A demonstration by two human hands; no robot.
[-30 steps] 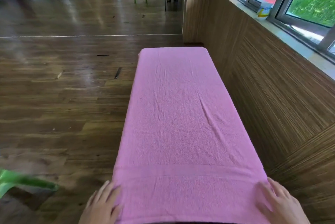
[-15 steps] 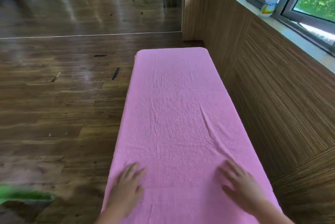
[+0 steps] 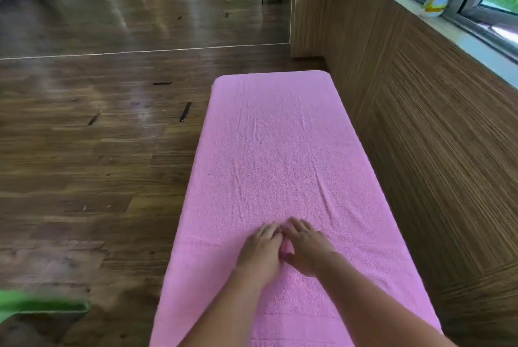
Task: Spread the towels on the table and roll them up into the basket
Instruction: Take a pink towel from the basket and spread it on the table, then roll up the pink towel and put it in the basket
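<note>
Head view, pink towel flat, faintly creased

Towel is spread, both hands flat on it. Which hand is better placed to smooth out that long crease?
Right, probably. The crease in the pink towel runs just beyond the right hand, slightly to its right. The left hand lies on the far side of the right hand from it.

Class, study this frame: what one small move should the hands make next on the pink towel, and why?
Probably slide the left hand and right hand apart, outward toward the side edges. Both lie flat, side by side at the middle of the pink towel, creases run just ahead of them, and no roll is started yet.
</note>
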